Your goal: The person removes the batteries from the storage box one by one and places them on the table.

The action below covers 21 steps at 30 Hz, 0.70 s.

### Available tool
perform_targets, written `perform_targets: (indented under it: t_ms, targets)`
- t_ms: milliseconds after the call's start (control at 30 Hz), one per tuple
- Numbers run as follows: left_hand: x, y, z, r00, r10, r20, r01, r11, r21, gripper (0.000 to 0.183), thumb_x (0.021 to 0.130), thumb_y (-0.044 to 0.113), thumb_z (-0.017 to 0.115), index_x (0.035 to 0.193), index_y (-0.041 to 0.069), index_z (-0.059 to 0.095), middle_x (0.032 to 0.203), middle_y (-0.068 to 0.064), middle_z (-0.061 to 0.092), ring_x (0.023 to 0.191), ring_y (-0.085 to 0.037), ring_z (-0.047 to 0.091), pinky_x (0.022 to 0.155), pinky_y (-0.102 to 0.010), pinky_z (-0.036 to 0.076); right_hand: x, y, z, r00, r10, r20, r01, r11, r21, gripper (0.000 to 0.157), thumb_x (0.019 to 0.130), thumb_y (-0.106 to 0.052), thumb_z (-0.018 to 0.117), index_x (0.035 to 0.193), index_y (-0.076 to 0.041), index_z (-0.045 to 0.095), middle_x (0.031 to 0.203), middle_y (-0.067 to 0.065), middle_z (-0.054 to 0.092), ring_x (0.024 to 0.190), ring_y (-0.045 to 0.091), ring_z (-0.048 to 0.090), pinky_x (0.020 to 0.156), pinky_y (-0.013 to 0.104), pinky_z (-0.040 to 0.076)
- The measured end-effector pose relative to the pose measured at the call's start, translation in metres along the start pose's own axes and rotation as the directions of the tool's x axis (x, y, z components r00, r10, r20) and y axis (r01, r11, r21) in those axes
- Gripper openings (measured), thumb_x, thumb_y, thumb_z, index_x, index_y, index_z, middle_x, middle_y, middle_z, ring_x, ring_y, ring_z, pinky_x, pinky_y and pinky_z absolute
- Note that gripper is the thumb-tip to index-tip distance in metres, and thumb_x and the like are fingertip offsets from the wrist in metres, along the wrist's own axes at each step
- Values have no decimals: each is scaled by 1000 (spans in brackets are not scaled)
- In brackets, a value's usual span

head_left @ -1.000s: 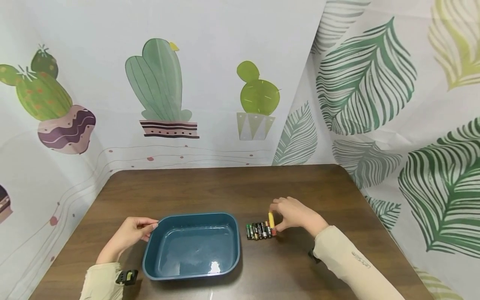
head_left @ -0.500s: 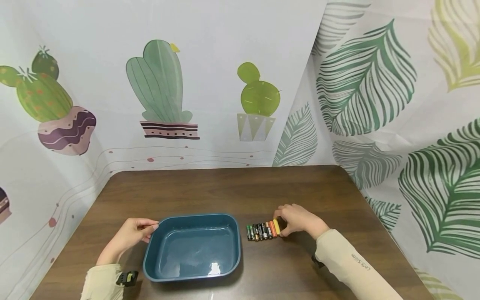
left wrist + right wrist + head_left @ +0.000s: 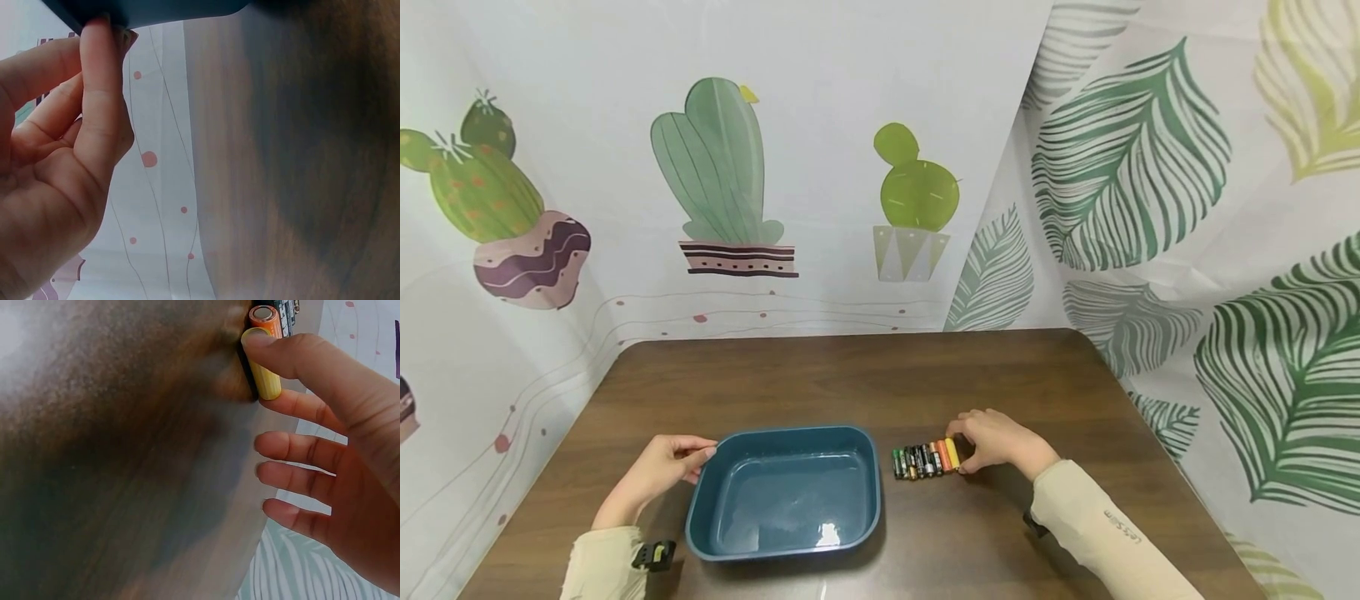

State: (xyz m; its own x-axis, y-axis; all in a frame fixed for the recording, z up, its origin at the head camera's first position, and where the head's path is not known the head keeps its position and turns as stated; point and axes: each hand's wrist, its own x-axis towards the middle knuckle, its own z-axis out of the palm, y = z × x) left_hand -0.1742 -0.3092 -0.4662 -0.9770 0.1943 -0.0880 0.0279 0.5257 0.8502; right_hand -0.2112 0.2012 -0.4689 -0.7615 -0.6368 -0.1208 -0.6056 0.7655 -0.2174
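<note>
A yellow battery [image 3: 953,454] lies at the right end of a row of several batteries [image 3: 917,462], beside an orange one [image 3: 267,322]. Thumb and index finger of my right hand [image 3: 997,437] pinch it end to end; in the right wrist view the thumb is on the near end of the yellow battery [image 3: 265,375] and the other fingers are spread apart from it. To the left of the row stands a dark blue rectangular baking dish [image 3: 793,510] with nothing inside. My left hand [image 3: 658,468] pinches its rim at the far left corner, thumb against index finger.
Everything stands on a brown wooden table [image 3: 850,375]. Behind it hangs a white cloth [image 3: 827,150] printed with cacti and leaves. A black wrist camera [image 3: 653,556] sits on the left sleeve, close to the dish's near left side.
The yellow battery has come down from over the row to its right end, uncovering the orange one. My right hand moved slightly right and nearer with it; my left hand stayed put.
</note>
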Motion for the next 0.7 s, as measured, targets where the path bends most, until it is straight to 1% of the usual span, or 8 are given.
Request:
perform_targets:
  t_ms: [133, 333, 467, 600, 700]
  targets:
    - [1, -1, 0, 1000, -1, -2, 1, 1000, 2, 27, 92, 6, 62, 110, -15, 64, 84, -13, 66, 63, -17, 63, 60, -30, 55, -1, -1, -1, 1000, -5, -2, 5, 1000, 6, 45, 71, -30, 84, 108, -10, 67, 89, 0, 60, 74, 12, 48, 73, 43, 44]
    - [2, -1, 1, 1000, 4, -5, -4, 1000, -3, 27, 92, 6, 63, 109, -15, 64, 83, -13, 66, 62, -16, 63, 59, -30, 55, -3, 1, 0, 1000, 12, 10, -12, 1000, 5, 47, 72, -32, 83, 111, -12, 65, 82, -3, 53, 72, 12, 43, 69, 37, 39]
    - [3, 0, 1, 1000, 5, -3, -5, 1000, 5, 28, 92, 7, 63, 110, -15, 64, 84, -13, 67, 63, -17, 63, 59, -30, 55, -3, 3, 1, 1000, 25, 11, -25, 1000, 9, 51, 72, -34, 84, 114, -13, 65, 83, -3, 53, 73, 11, 43, 69, 36, 38]
    - [4, 2, 0, 1000, 4, 1, -4, 1000, 13, 29, 93, 8, 62, 111, -15, 63, 84, -12, 66, 63, -17, 63, 60, -30, 55, -8, 5, -3, 999, 48, -6, -48, 998, 36, 54, 74, -34, 82, 119, -12, 63, 86, -1, 55, 76, 13, 45, 73, 40, 41]
    - [3, 2, 0, 1000, 8, 3, -8, 1000, 12, 29, 93, 8, 62, 111, -15, 63, 84, -13, 66, 63, -18, 63, 59, -30, 55, -14, 7, -7, 997, 61, -39, -59, 996, 67, 51, 78, -32, 79, 122, -10, 62, 91, 2, 58, 79, 16, 50, 75, 44, 43]
